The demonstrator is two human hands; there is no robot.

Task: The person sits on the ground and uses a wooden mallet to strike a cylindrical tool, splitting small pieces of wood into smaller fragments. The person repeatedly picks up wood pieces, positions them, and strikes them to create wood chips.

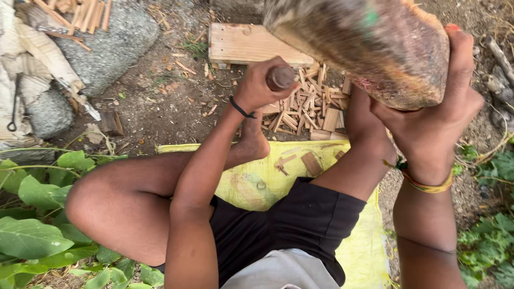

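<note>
A thick wooden log [369,43] is raised close to the camera at the upper right, and my right hand [439,107] grips its near end from the right side. My left hand [259,85] is closed around a round wooden handle [280,78] of a tool whose working end is hidden behind the hand. Both hands hover above a heap of split wood pieces [313,107] on the ground. I sit cross-legged on a yellow sheet [257,182], with my bent knee at the left.
A flat wooden board [241,45] lies beyond the heap. Grey stones [115,45] and sacking sit at the upper left with more wood sticks [85,13] on top. Green leafy plants [37,225] border the left and right edges.
</note>
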